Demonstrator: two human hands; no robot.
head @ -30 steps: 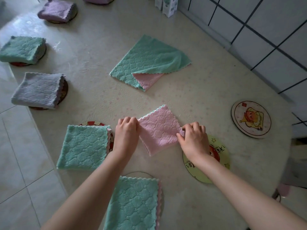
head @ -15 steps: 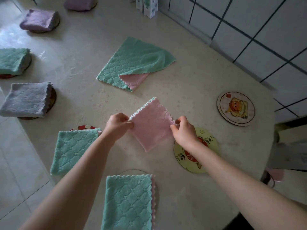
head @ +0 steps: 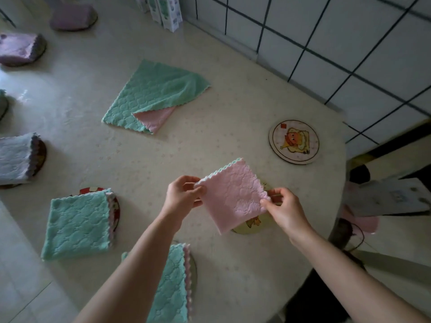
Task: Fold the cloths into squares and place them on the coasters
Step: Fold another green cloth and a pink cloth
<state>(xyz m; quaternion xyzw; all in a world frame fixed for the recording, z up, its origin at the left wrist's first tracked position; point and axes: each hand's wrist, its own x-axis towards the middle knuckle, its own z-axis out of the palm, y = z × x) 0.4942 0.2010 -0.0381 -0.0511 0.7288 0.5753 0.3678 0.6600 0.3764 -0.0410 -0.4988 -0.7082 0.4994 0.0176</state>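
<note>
A folded pink cloth (head: 233, 194) hangs between my hands just above the table. My left hand (head: 180, 194) pinches its left corner and my right hand (head: 283, 207) pinches its right corner. Under the cloth lies a yellow coaster (head: 250, 226), mostly hidden by it. A second coaster with a cartoon picture (head: 293, 141) lies bare to the upper right. An unfolded green cloth with a pink underside (head: 154, 96) lies flat in the middle of the table.
Folded cloths rest on coasters along the left and front: two green ones (head: 77, 226) (head: 172, 287), a grey one (head: 16, 157), purple ones (head: 19, 48) (head: 72, 17). Cartons (head: 168, 12) stand by the tiled wall. The table edge (head: 335, 206) curves at the right.
Both hands have lifted the pink cloth off the table and carried it to the right, over the yellow coaster. The camera view has shifted right too.
</note>
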